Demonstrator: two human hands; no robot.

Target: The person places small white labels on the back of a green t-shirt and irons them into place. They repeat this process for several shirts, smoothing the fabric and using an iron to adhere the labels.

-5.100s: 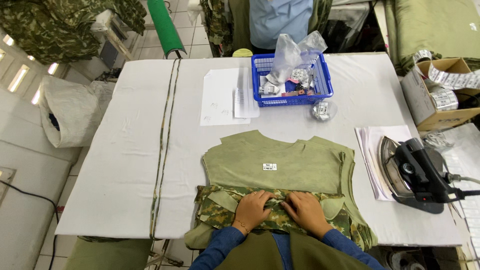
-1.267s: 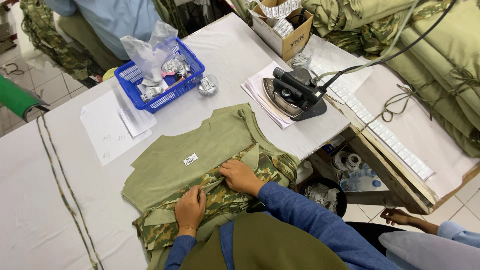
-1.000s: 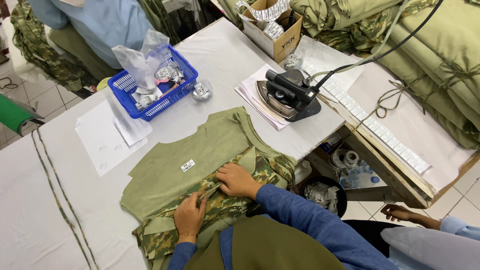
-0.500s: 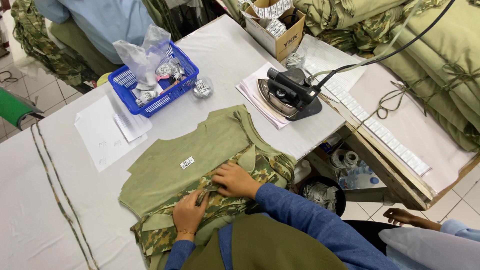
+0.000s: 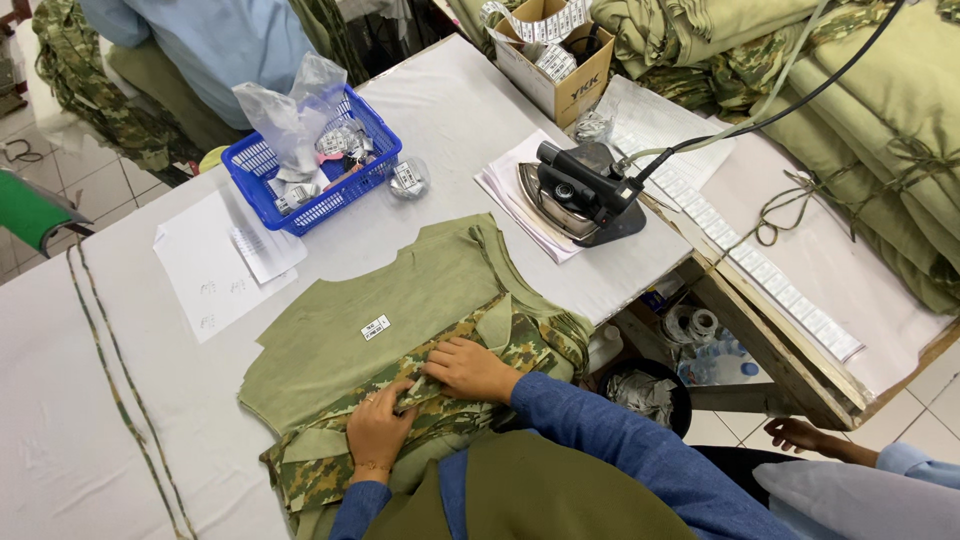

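Pressing flat on the camouflage strip (image 5: 420,400) at lower centre, left hand (image 5: 378,432) and right hand (image 5: 470,368) both spread, gripping nothing. Looks partway: strip laid along the olive garment's (image 5: 400,300) lower edge on the desk (image 5: 120,400), iron (image 5: 580,192) parked upper right, unused. Counting: one garment, one strip, one iron, one blue basket (image 5: 310,165).

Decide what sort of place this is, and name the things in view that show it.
Most likely a garment workshop. Both hands, left hand and right hand, press a camouflage piece on an olive garment; an iron and stacked olive fabric sit nearby.
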